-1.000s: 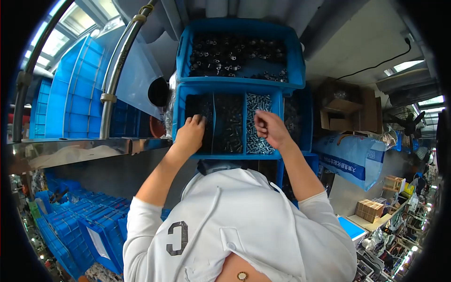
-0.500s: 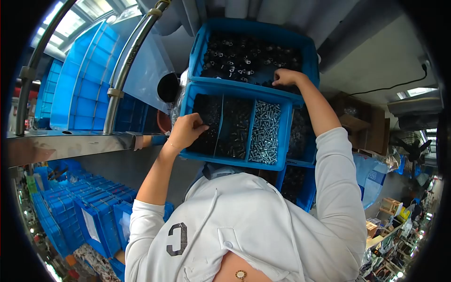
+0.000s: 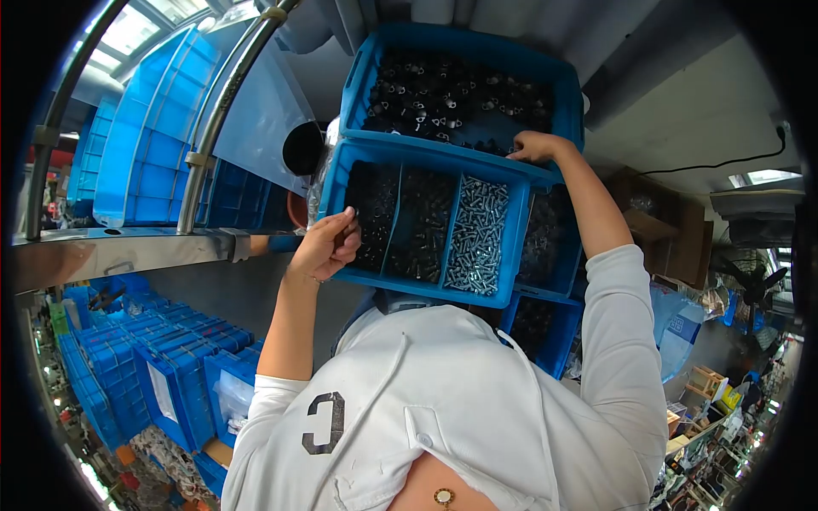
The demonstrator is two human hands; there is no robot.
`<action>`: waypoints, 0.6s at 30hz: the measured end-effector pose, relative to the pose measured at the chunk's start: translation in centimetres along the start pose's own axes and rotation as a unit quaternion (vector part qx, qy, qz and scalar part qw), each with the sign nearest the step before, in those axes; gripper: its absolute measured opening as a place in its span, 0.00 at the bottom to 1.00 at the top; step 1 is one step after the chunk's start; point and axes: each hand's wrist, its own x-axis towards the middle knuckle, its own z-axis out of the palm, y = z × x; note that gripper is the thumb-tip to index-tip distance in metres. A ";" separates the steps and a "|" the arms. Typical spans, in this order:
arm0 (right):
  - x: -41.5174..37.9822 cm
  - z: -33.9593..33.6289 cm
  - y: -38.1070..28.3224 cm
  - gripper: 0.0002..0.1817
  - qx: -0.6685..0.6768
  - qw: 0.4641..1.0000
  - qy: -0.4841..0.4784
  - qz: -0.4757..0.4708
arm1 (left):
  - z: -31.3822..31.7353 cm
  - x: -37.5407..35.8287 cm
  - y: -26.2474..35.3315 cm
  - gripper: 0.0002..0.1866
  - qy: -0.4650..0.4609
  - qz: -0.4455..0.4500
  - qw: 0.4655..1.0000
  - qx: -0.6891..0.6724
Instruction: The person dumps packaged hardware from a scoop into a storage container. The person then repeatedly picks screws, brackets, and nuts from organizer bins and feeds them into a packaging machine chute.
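Observation:
My left hand [image 3: 328,242] is turned partly palm up above the left edge of the divided blue bin [image 3: 344,162]. Its thumb and forefinger pinch together, with perhaps a tiny dark piece at the tips that I cannot make out. Small black parts [image 3: 371,192] fill the left compartment beside it. At the near right corner of the back blue bin [image 3: 558,94], my right hand [image 3: 535,146] has its fingers closed and pointing down; whatever they hold is hidden. That bin carries black pieces with metal loops [image 3: 439,106].
Silver screws [image 3: 479,230] fill the divided bin's right compartment, and dark parts [image 3: 423,223] its middle one. More blue bins [image 3: 567,332] stand to the right. A metal rail [image 3: 128,258] and upright pole [image 3: 217,128] are on the left, near stacked blue crates [image 3: 162,366].
My left hand has risen out of the left compartment and rolled palm upward, fingers pinched. My right hand has shifted slightly right and nearer to the back bin's near edge.

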 end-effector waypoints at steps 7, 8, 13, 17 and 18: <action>1.1 0.3 1.2 0.25 -0.005 0.993 0.033 -0.117 | 0.5 0.4 -0.3 0.14 0.017 0.019 0.992 -0.120; 1.2 0.3 1.0 0.24 -0.010 0.994 0.029 -0.109 | 0.4 0.6 -0.5 0.14 0.045 0.027 0.989 -0.135; -1.2 -0.4 0.0 0.17 0.129 0.973 0.173 -0.087 | 0.8 0.8 -1.0 0.13 0.093 0.055 0.970 0.219; -10.0 -0.4 -4.6 0.15 0.582 0.779 0.168 -0.158 | 2.3 0.3 -0.6 0.11 0.103 0.056 0.953 0.280; -12.0 0.8 -5.9 0.13 0.665 0.711 0.108 -0.203 | 2.3 0.2 -0.6 0.10 0.106 0.061 0.953 0.278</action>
